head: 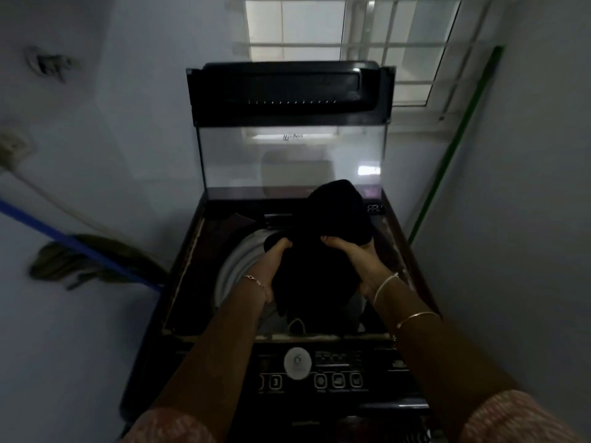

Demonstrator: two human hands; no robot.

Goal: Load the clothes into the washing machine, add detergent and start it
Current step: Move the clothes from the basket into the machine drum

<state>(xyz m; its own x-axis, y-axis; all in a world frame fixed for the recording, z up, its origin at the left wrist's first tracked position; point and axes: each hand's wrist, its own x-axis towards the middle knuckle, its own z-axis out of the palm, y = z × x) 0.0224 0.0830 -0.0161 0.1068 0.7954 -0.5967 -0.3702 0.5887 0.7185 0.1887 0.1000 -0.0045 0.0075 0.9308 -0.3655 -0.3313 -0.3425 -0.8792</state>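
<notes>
A dark top-loading washing machine [192, 276] stands in front of me with its glass lid [287, 155] raised upright at the back. Both hands hold a bundle of black clothes [323, 238] just above the open drum [236, 260]. My left hand [268, 266] grips the bundle's left side, fingers curled into the cloth. On the right side my right hand [355, 254] grips it too. The bundle hides most of the drum's inside. The control panel [319, 372] with a round dial and several buttons lies near me, under my forearms.
White walls close in on both sides. A broom with a blue handle [64, 238] leans on the left wall. A green pole [454, 145] leans at the right beside a barred window [367, 36]. A wall socket [12, 148] with a cable sits far left.
</notes>
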